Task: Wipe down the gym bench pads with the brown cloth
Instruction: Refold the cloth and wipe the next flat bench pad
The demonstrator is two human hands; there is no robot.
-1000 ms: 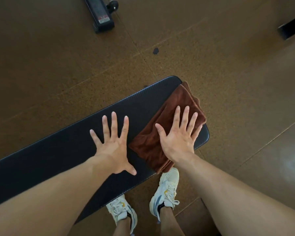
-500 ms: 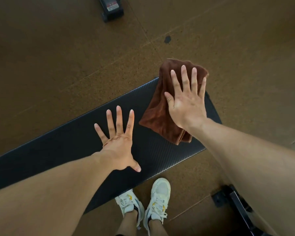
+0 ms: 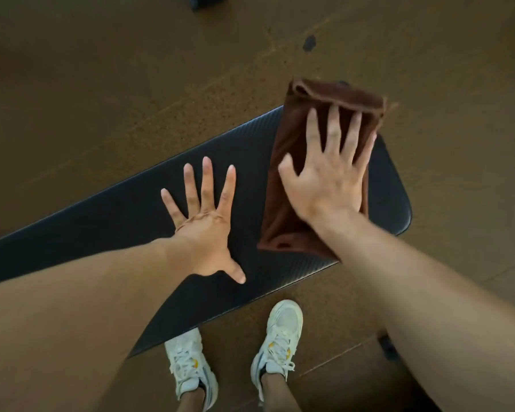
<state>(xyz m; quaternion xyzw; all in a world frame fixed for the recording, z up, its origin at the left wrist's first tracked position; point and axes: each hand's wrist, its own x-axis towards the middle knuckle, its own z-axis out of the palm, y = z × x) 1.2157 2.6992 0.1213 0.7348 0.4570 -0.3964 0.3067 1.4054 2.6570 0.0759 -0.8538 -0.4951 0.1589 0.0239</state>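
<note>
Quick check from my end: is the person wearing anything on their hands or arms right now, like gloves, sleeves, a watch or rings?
Nothing visible. The left hand and right hand are bare, with no gloves, and no rings show on the fingers. Both forearms are uncovered as far as the frame shows: no sleeves, watch or wristbands. The right hand is slightly motion-blurred, so a thin ring there could be missed.

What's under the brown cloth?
The folded brown cloth lies on the black padded bench, its far edge hanging past. The right hand presses on top. The pad beneath is hidden.
</note>
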